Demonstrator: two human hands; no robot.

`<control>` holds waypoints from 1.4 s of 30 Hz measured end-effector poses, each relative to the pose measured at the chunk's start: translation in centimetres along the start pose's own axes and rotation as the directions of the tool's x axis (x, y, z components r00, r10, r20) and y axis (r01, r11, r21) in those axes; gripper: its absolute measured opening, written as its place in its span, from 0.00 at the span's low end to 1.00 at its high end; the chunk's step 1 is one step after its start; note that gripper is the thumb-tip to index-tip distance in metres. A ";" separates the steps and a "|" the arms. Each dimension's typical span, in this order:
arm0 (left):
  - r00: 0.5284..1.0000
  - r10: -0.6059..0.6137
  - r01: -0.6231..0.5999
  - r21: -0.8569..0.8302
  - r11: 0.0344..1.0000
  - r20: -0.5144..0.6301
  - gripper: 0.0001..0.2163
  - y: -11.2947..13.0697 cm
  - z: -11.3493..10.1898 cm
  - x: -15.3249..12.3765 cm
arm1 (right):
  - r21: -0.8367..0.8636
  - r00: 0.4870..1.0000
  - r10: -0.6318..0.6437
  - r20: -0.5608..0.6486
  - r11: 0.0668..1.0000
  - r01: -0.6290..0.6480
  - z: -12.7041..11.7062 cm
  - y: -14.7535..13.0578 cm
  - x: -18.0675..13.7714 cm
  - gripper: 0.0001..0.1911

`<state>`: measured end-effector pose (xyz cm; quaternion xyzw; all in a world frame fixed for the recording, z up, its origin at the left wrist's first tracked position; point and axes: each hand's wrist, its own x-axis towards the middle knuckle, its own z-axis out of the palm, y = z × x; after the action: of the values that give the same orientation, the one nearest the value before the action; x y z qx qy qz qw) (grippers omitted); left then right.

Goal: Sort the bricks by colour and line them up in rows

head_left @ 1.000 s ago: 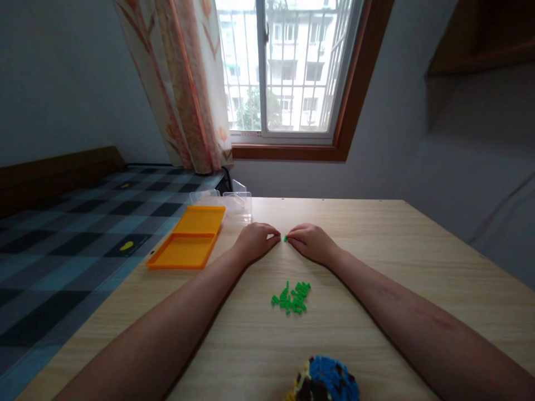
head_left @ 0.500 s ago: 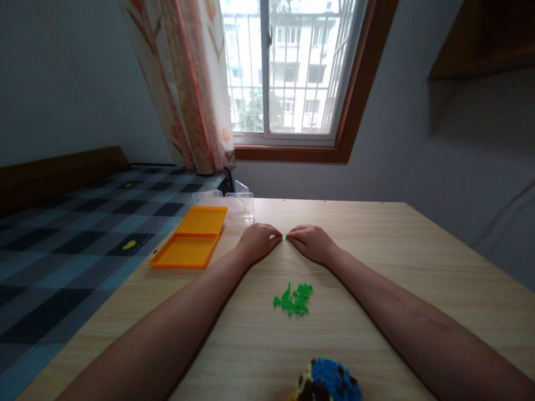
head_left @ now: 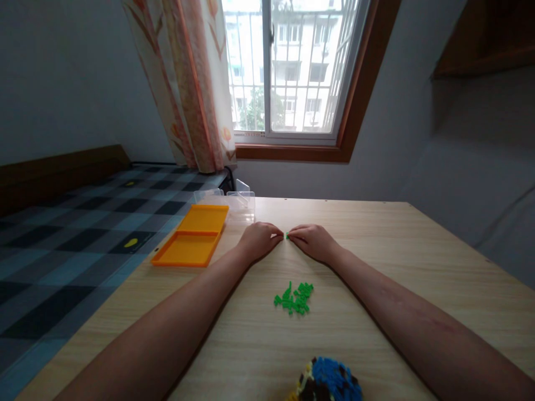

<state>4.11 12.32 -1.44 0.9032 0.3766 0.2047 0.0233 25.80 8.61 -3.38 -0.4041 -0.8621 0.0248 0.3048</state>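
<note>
My right hand (head_left: 312,239) rests over the far middle of the table, its fingertips pinching a small green building brick (head_left: 287,236). Facing it from the left, my left hand (head_left: 259,238) has thumb and fingers closed together, a narrow gap from the green brick. Whatever its fingertips might hold is too small to make out. Between my forearms lies a loose pile of green bricks (head_left: 295,299), nearer to me than both hands. At the bottom edge sits a rounded model of small blue, dark and yellow bricks (head_left: 334,380), partly cut off.
On the table's left side lies an open orange case (head_left: 188,249), with clear plastic boxes (head_left: 241,205) behind it. A bed with a checked cover (head_left: 83,245) adjoins the wooden table (head_left: 401,245) on the left. A window and curtain are beyond.
The view has shifted very slightly. Both hands keep nearly the same place and pinch, and the green pile looks unchanged.
</note>
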 end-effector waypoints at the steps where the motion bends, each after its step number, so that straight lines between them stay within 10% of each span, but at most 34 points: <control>1: 1.000 -0.002 0.002 0.004 1.000 0.000 0.10 0.0 0.0 0.0 | 0.002 1.000 0.000 -0.001 1.000 0.000 0.0 0.0 0.0 0.12; 42: 0.998 -0.055 0.055 -0.016 0.998 -0.030 0.10 -0.1 -0.1 -0.2 | 0.017 0.998 -0.008 -0.062 1.000 0.009 0.0 -0.7 0.0 0.13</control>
<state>3.90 12.29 -1.46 0.8891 0.4000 0.2205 0.0302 25.32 8.21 -3.19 -0.3985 -0.8536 0.0186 0.3349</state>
